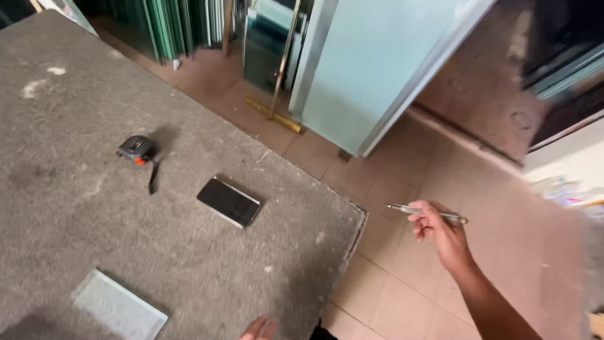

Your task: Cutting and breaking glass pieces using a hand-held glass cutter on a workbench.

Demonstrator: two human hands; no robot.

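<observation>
Your right hand [440, 232] is out over the tiled floor [402, 296], just past the table's corner, fingers curled closed around a slim silvery pen-shaped tool [428, 213] that lies level, its pointed tip aimed left toward the grey carpeted table [75, 208]. Your left hand [259, 328] barely peeks in at the bottom edge, so I can't tell its grip.

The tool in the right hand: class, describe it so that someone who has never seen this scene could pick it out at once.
Start at the grey carpeted table, then look right, past its edge, to the tiled floor. Above it the right hand pinches a thin tool, level, with its fine tip pointing left. It is the only long, slim, pen-like thing here: the tape measure, phone and glass piece all lie on the table.
</observation>
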